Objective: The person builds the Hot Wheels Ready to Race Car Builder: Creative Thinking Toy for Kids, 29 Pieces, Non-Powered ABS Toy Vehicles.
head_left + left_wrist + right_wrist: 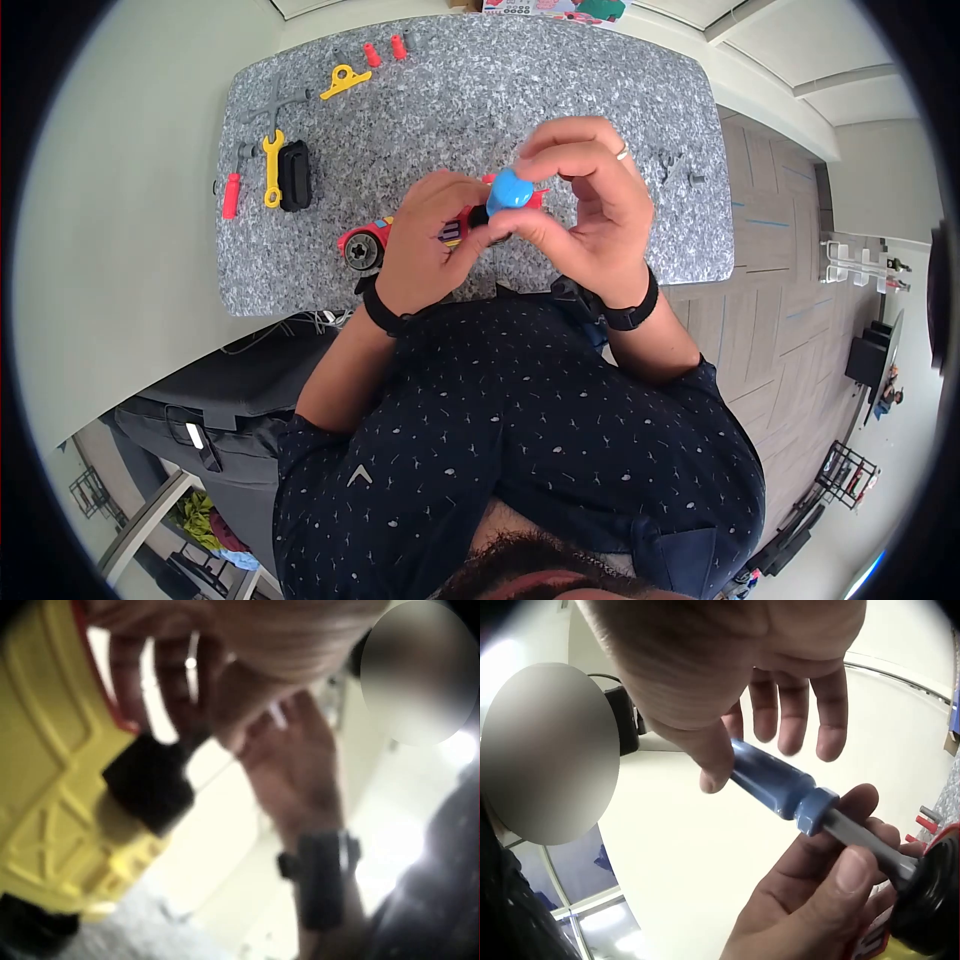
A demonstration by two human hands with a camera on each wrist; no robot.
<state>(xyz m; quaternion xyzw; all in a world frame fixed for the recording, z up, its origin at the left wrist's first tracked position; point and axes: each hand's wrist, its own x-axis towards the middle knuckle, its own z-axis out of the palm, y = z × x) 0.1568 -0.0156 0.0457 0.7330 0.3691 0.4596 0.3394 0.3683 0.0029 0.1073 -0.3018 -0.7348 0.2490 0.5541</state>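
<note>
Between finger and thumb, my right hand (605,205) pinches the blue handle of a toy screwdriver (772,780). The screwdriver's grey shaft runs down to a black wheel (934,896) of a red toy car (385,223). My left hand (425,240) grips this car, which lies on its side in front of my body, its thumb and fingers close around the shaft in the right wrist view. The car's yellow underside (45,750) shows large in the left wrist view. My left hand covers the car's middle in the head view.
On the grey speckled table (480,100) lie a yellow wrench (272,170), a black piece (295,176), a red-handled tool (231,195), a grey cross-shaped part (275,103), a yellow part (345,81) and two red pieces (372,55). Small grey parts (697,179) lie at the right.
</note>
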